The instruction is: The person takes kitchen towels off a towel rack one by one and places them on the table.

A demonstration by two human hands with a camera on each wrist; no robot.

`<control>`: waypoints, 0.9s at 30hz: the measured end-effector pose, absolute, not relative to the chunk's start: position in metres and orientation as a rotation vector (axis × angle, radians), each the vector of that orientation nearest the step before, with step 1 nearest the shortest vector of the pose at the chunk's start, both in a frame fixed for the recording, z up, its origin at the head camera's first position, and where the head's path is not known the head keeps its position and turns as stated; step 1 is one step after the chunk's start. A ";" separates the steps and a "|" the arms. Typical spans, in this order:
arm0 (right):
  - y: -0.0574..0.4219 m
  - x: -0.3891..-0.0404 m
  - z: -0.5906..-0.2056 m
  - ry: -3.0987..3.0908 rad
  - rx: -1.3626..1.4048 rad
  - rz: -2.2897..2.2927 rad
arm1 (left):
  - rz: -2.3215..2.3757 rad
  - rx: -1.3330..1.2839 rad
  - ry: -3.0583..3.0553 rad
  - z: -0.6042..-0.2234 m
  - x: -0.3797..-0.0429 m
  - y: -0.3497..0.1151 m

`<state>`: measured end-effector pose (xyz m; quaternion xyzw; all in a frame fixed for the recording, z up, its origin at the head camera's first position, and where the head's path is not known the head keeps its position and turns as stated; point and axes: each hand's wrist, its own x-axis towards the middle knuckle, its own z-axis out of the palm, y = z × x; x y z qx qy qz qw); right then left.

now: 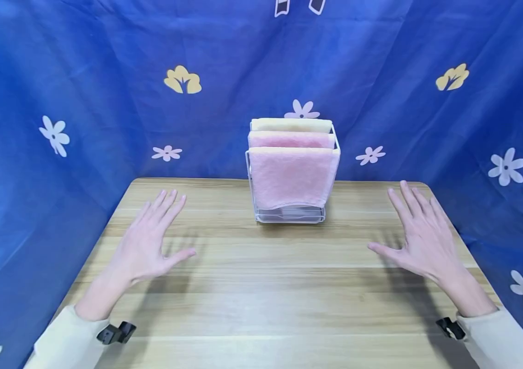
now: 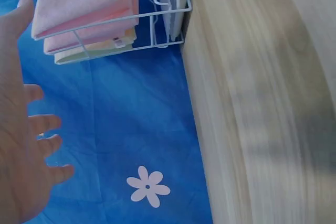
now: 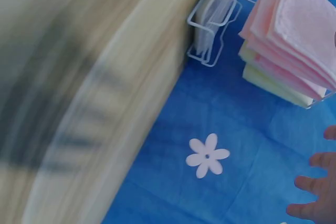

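A white wire rack (image 1: 291, 220) stands at the back middle of the wooden table. Hanging or slotted in it are a pink towel (image 1: 291, 177) in front, a second pink towel (image 1: 289, 139) behind that, and a pale yellow towel (image 1: 289, 125) at the rear. My left hand (image 1: 148, 246) is held over the table's left side, fingers spread and holding nothing. Over the right side, my right hand (image 1: 423, 241) is likewise spread, with nothing in it. Both hands are apart from the rack. The left wrist view shows a small tag on the yellow towel (image 2: 94, 52).
A pale tray (image 1: 289, 212) sits in the rack's base. Blue cloth (image 1: 224, 77) with printed flowers hangs behind the wooden table (image 1: 261, 297) and along both sides. A small black device (image 1: 116, 332) is on the left wrist, another black device (image 1: 450, 328) on the right.
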<state>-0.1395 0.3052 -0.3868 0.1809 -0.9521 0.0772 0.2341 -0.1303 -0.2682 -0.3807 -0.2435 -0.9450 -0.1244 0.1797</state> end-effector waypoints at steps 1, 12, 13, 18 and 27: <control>0.303 -0.141 -0.385 -2.597 0.508 0.218 | -0.386 -0.692 -2.665 -0.379 -0.131 -0.268; 0.277 -0.155 -0.366 -2.479 0.552 0.281 | -0.816 -0.712 -2.427 -0.376 -0.150 -0.260; 0.274 -0.157 -0.364 -2.481 0.558 0.301 | -0.858 -0.715 -2.400 -0.376 -0.152 -0.258; 0.259 -0.163 -0.353 -2.442 0.608 0.398 | -1.058 -0.724 -2.314 -0.374 -0.163 -0.251; 0.236 -0.178 -0.334 -2.343 0.715 0.506 | -1.438 -0.822 -2.214 -0.366 -0.183 -0.233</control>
